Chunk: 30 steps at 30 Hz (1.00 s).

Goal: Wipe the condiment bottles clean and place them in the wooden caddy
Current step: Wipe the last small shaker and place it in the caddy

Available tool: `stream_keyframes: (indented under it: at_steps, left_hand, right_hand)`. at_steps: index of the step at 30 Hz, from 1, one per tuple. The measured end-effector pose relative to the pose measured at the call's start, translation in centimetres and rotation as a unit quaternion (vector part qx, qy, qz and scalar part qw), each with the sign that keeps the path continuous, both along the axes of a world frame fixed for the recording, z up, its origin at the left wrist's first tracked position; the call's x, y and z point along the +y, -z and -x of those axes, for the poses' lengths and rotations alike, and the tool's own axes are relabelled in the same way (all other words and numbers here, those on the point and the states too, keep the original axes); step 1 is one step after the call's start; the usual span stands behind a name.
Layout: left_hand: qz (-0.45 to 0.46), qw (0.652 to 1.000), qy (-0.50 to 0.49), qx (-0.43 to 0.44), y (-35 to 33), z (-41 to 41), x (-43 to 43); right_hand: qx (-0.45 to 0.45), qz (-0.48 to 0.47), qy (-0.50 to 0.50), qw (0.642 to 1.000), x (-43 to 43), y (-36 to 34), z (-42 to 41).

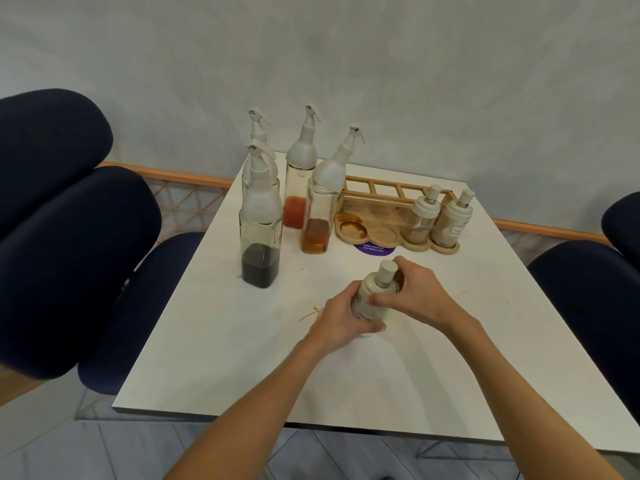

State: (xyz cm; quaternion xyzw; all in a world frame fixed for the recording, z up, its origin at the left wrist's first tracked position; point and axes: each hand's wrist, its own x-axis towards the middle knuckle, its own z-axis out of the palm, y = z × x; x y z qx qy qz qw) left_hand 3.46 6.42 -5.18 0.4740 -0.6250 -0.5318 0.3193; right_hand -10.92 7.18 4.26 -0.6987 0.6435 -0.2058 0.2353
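A small white shaker bottle (375,296) stands on the white table (242,358) in front of me. My left hand (341,317) grips its lower body and my right hand (415,292) grips its upper part. The wooden caddy (381,216) lies behind it, with two small shaker bottles (426,214) (453,220) in its right slots and its left slots bare and stained. Left of the caddy stand tall glass bottles with white pourers: a dark sauce (259,230), an amber liquid (322,206), a red sauce (299,174), and one (258,133) mostly hidden behind the dark one.
Brown sauce smears (310,315) mark the table left of my hands. A purple sticker (374,250) shows in front of the caddy. Dark blue chairs (69,237) (588,292) flank the table on both sides. A wall rises just behind.
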Motion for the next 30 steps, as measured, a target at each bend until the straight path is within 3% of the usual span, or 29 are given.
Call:
stream_keyframes:
  at_steps: [4, 8, 15, 21, 30]
  left_hand:
    - [0.0, 1.0, 0.003, -0.002, -0.2, 0.0, 0.0]
    - [0.001, 1.0, -0.001, 0.003, -0.1, 0.0, 0.0]
    - [-0.002, 1.0, 0.008, 0.006, 0.2, -0.1, -0.1]
    - [0.004, 1.0, -0.004, 0.017, 0.2, 0.0, 0.0]
    - [-0.005, 1.0, 0.001, 0.005, 0.0, 0.0, 0.1]
  right_hand:
    - [-0.021, -0.049, 0.013, 0.999, -0.1, -0.3, 0.2]
    - [-0.001, -0.084, -0.041, 0.996, 0.3, -0.8, 0.6]
    - [0.025, -0.018, -0.013, 0.999, 0.2, -0.1, -0.5]
    - [0.029, -0.07, -0.042, 0.996, 0.5, -0.9, 0.6]
    - [0.066, 0.028, 0.005, 0.997, 0.3, 0.7, -0.5]
